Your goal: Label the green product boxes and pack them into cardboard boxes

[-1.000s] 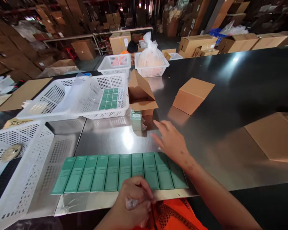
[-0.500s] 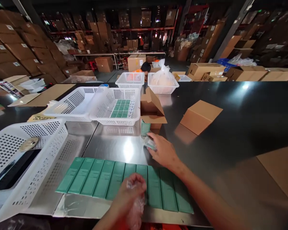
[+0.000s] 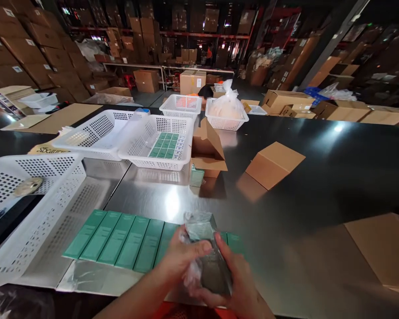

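A grey-green box in crinkled clear plastic (image 3: 214, 270) is held tilted between my two hands, above the near edge of the metal table. My left hand (image 3: 182, 254) grips its left side, thumb across the front, with loose plastic bunched below. My right hand (image 3: 236, 270) is closed along its right side. Under and beside the hands lies a row of flat green boxes (image 3: 129, 241), partly hidden on the right. Farther off, a small plastic-wrapped green box (image 3: 196, 176) stands against an open brown carton (image 3: 209, 165).
A white basket (image 3: 153, 164) holds upright green boxes; another white basket (image 3: 103, 153) is beside it. At left, a large basket (image 3: 63, 195) holds a black item. A folded carton (image 3: 275, 164) lies right, cardboard (image 3: 382, 248) nearer. A co-worker (image 3: 205, 91) is behind the far baskets.
My right hand has come back from near the open carton to meet my left hand. Both now hold the plastic-wrapped box. The view has shifted slightly.
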Demonstrator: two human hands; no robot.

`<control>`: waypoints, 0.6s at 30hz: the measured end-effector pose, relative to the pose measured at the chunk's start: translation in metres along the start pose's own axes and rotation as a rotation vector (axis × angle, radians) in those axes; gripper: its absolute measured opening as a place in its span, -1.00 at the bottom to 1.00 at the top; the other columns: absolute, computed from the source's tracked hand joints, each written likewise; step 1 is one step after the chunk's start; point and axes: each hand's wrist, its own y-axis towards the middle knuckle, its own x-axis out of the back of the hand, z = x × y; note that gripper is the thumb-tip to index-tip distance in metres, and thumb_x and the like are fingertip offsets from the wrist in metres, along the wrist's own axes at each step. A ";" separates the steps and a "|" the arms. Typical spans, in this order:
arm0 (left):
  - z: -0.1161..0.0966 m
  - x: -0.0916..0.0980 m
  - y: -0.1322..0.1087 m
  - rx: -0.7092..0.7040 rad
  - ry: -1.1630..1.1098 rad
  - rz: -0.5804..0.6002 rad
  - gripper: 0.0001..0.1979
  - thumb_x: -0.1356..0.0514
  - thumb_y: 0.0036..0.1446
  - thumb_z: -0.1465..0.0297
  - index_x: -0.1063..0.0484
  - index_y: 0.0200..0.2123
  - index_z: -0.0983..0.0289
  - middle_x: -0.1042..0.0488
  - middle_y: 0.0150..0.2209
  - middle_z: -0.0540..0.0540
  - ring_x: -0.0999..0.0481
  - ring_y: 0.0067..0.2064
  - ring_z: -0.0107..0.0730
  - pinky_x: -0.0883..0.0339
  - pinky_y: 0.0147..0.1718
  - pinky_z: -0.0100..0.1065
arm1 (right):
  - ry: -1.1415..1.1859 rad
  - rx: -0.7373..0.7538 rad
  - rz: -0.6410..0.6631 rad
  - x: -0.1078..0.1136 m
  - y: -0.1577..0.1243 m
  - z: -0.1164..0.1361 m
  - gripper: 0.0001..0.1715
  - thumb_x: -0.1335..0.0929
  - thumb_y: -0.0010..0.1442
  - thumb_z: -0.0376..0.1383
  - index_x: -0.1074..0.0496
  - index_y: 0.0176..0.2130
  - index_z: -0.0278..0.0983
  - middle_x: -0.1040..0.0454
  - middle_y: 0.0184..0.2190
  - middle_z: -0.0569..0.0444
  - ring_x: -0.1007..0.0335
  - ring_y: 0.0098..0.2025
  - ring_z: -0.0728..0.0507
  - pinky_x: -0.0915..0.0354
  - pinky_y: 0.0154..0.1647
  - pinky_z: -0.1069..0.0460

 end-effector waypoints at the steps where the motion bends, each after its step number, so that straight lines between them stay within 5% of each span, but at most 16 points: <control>1: 0.006 0.000 -0.002 0.037 0.019 0.024 -0.46 -0.57 -0.37 0.30 -0.48 -0.30 0.36 -0.55 -0.48 0.09 -0.51 -0.49 -0.35 -0.38 -0.47 -0.38 | -0.019 0.010 -0.030 0.002 0.002 0.001 0.06 -0.54 -0.03 -0.05 -0.09 0.32 -0.04 -0.57 -0.31 0.10 -0.48 -0.51 -0.13 -0.38 -0.52 0.04; 5: 0.014 -0.002 -0.005 0.051 -0.021 0.001 -0.42 -0.56 -0.33 0.25 -0.47 -0.22 0.33 -0.59 -0.38 0.14 -0.57 -0.39 -0.22 -0.40 -0.46 -0.35 | -0.058 0.037 -0.267 -0.001 0.004 -0.002 -0.38 -0.51 -0.03 0.00 -0.41 -0.01 -0.14 -0.51 -0.48 0.10 -0.44 -0.56 -0.15 -0.32 -0.58 0.02; 7: 0.008 -0.004 -0.003 0.037 -0.077 -0.049 -0.43 -0.51 -0.28 0.12 -0.49 -0.25 0.36 -0.60 -0.36 0.19 -0.59 -0.29 -0.12 -0.44 -0.37 -0.29 | -0.041 0.081 -0.377 -0.009 0.002 -0.007 -0.50 -0.51 -0.04 0.04 -0.41 -0.18 -0.14 -0.42 -0.58 0.15 -0.36 -0.62 -0.12 -0.26 -0.62 0.02; 11: 0.002 -0.004 -0.003 -0.054 -0.021 -0.115 -0.46 -0.47 -0.19 0.08 -0.49 -0.25 0.34 -0.58 -0.39 0.15 -0.58 -0.37 -0.18 -0.43 -0.41 -0.31 | 0.073 0.043 -0.499 -0.026 -0.005 -0.014 -0.41 -0.49 -0.04 0.10 -0.28 -0.13 -0.08 -0.39 -0.53 0.18 -0.32 -0.62 -0.11 -0.26 -0.61 0.02; 15: 0.024 0.000 -0.007 0.064 0.083 0.027 -0.44 -0.55 -0.30 0.21 -0.46 -0.25 0.32 -0.52 -0.48 0.06 -0.40 -0.60 -0.49 -0.25 -0.62 -0.47 | 0.087 -0.149 -0.482 -0.030 -0.014 -0.023 -0.23 -0.41 -0.01 0.15 -0.27 0.09 -0.11 -0.49 -0.40 0.04 -0.45 -0.46 -0.22 -0.38 -0.47 -0.07; 18: 0.039 0.001 -0.008 0.055 0.043 0.089 -0.41 -0.56 -0.33 0.19 -0.49 -0.24 0.37 -0.53 -0.42 0.15 -0.47 -0.47 -0.41 -0.25 -0.56 -0.48 | 0.015 -0.221 -0.468 -0.027 -0.021 -0.029 -0.33 -0.42 -0.12 0.25 -0.43 -0.16 -0.12 -0.44 -0.50 0.06 -0.39 -0.51 -0.24 -0.36 -0.48 -0.10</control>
